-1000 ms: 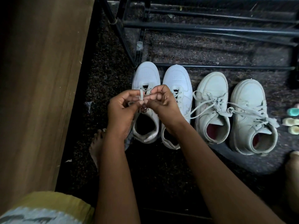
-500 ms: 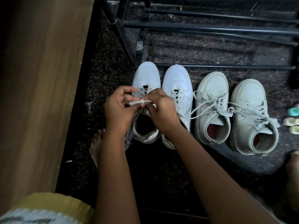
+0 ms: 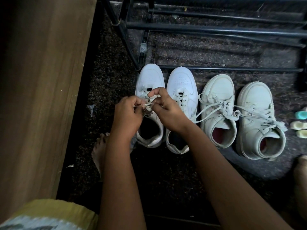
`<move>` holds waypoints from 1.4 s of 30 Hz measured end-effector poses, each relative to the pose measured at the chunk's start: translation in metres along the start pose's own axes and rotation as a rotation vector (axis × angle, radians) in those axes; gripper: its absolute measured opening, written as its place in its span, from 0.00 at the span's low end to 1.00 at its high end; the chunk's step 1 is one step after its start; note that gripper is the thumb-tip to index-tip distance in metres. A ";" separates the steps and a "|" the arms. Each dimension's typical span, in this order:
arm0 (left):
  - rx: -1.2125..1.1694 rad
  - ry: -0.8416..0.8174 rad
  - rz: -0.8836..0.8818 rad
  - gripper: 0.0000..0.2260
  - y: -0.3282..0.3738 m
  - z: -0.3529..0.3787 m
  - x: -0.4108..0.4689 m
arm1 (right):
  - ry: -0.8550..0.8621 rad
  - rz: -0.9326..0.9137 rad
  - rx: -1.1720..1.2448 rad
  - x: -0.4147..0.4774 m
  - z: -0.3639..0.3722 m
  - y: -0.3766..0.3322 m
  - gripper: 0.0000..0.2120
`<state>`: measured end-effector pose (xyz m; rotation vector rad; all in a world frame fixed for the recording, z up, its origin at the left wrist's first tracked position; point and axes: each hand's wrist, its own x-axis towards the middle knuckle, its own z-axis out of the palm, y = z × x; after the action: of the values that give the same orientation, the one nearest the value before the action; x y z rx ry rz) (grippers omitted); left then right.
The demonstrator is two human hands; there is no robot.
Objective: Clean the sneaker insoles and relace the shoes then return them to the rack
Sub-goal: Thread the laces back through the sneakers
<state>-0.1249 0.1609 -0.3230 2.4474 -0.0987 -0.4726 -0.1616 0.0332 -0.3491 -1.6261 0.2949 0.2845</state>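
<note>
Beside the wooden panel (image 3: 41, 80), my left hand (image 3: 127, 117) pinches one end of the white lace (image 3: 146, 105) over the leftmost white sneaker (image 3: 150, 77). The sneaker stands on the floor just before the black rack (image 3: 216, 29). My right hand (image 3: 167, 110) pinches the other strand. The partner sneaker (image 3: 181, 83) stands close alongside, and two grey high-tops (image 3: 217, 97) stand further right.
</note>
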 end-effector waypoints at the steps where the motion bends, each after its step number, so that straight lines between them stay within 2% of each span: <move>1: -0.031 -0.008 -0.024 0.05 -0.003 0.001 0.000 | 0.005 -0.004 0.023 -0.001 0.000 -0.002 0.11; 3: -0.111 -0.019 -0.085 0.05 -0.006 0.002 0.001 | 0.063 -0.010 0.070 -0.002 0.001 -0.002 0.07; 5: -0.195 -0.024 -0.148 0.06 -0.006 0.003 0.001 | 0.225 -0.026 0.034 -0.004 0.002 -0.002 0.07; 8: -0.337 -0.028 -0.242 0.09 -0.003 0.004 -0.001 | 0.578 -0.078 -0.254 -0.013 0.002 0.000 0.11; 9: -0.391 -0.032 -0.275 0.09 -0.001 0.004 -0.002 | 0.645 -0.088 -0.321 -0.017 0.002 0.000 0.12; 10: -0.440 -0.036 -0.304 0.10 0.002 0.004 -0.003 | 0.639 -0.077 -0.362 -0.019 0.003 0.000 0.13; 13: -0.572 -0.059 -0.357 0.09 0.011 0.004 -0.006 | 0.341 0.004 -0.327 -0.020 0.011 0.001 0.16; 15: -0.645 -0.074 -0.379 0.08 0.012 0.004 -0.007 | 0.241 -0.001 -0.282 -0.019 0.016 0.000 0.14; 18: -0.694 -0.043 -0.388 0.07 0.006 0.006 -0.006 | 0.259 -0.008 -0.370 -0.018 0.017 -0.001 0.09; 22: -0.753 0.111 -0.450 0.09 -0.011 0.010 0.000 | 0.316 0.145 -0.670 -0.019 0.008 -0.005 0.11; 27: -0.492 0.296 -0.442 0.14 -0.047 0.017 0.011 | 0.296 0.255 -0.878 -0.020 -0.003 -0.009 0.12; 30: -0.309 0.357 -0.399 0.10 -0.059 0.024 0.019 | 0.265 0.249 -0.967 -0.021 -0.004 -0.007 0.13; 35: -0.019 0.379 -0.270 0.07 -0.057 0.034 0.022 | 0.202 0.260 -1.067 -0.023 -0.008 -0.006 0.15; 42: 0.065 0.360 -0.259 0.08 -0.065 0.045 0.023 | 0.183 0.310 -1.108 -0.023 -0.008 -0.001 0.14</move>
<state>-0.1226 0.1824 -0.4029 2.5798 0.3623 -0.1312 -0.1826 0.0262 -0.3393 -2.7089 0.5937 0.6010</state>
